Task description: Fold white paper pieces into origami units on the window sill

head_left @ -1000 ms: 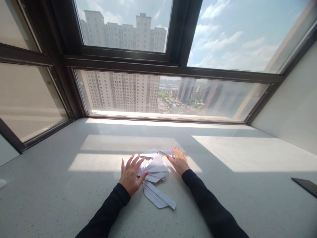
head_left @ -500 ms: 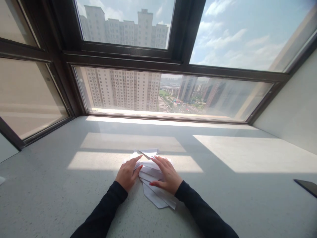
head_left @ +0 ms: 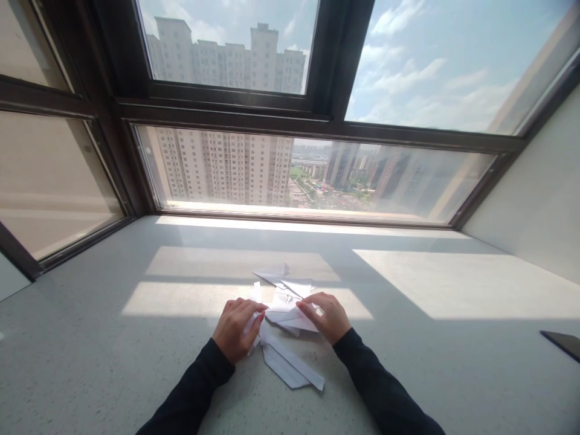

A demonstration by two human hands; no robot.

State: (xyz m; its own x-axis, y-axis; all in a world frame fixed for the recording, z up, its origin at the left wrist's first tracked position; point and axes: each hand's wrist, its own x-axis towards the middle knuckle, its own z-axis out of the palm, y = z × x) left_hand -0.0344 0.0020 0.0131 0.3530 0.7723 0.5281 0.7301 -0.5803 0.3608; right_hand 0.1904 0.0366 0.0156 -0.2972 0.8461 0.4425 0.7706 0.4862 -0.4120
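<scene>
Several pieces of folded white paper lie in a loose heap between my hands. At the left of the heap, my left hand (head_left: 239,328) is closed, thumb and fingertips together on folded paper that shows around them; a narrow white strip (head_left: 257,291) sticks up beyond the knuckles. Across from it, my right hand (head_left: 327,315) pinches the edge of a folded paper piece (head_left: 290,316) between thumb and fingers. Closest to me lies a long folded piece (head_left: 290,362), untouched by the right hand. A pointed piece (head_left: 274,275) rests at the far side. My palms hide parts of the paper.
The speckled white sill (head_left: 145,362) carries bright patches of sunlight. A dark flat object (head_left: 562,344) lies at the right edge. Brown-framed windows (head_left: 290,217) close off the far side, and a white wall (head_left: 544,193) stands at right.
My hands have moved apart a little, the right one outward, and their fingers have closed on paper. The heap has spread, with the nearest long piece now separate from the others.
</scene>
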